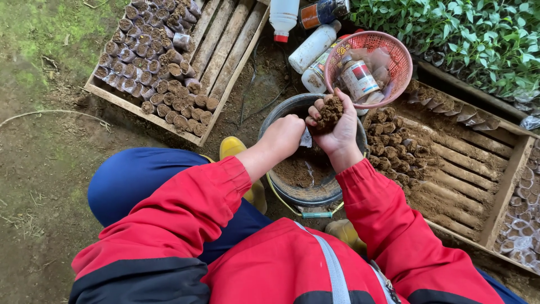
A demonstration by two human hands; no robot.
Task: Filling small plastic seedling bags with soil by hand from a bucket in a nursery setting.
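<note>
Red sleeves frame the view; you squat on bare ground, blue trousers and yellow boots [233, 147] under you. Between your knees stands a dark bucket [292, 194], partly filled with brown soil [301, 171].

Your left hand [283, 135] is curled, knuckles up, at the bucket's near rim; whether it holds anything, you cannot tell from here. Your right hand [336, 128] is raised above the bucket, fingers closed around a small soil-packed bag [328, 112], its top heaped with loose earth. So the thing being worked sits in the right hand, over the bucket, just below the pink basket.

Right of the bucket lies a slatted wooden tray [509, 180]. Filled bags [394, 143] crowd its near-left corner and upper edge only; most slats show bare under spilled soil. Judged from that, this tray is early in its filling, with much room left.

Left and farther off, a second tray [225, 45] holds many filled bags [154, 62] packed in tight rows over about half its length; the remaining slats are open. That one looks roughly half done.

Beyond the bucket, a pink basket [394, 48] holds a labelled bottle [360, 79] and packets. White bottles [312, 48] lie on the dirt beside it. Green seedlings [467, 34] fill the far right corner, and more bags [526, 225] sit at the right edge.
</note>
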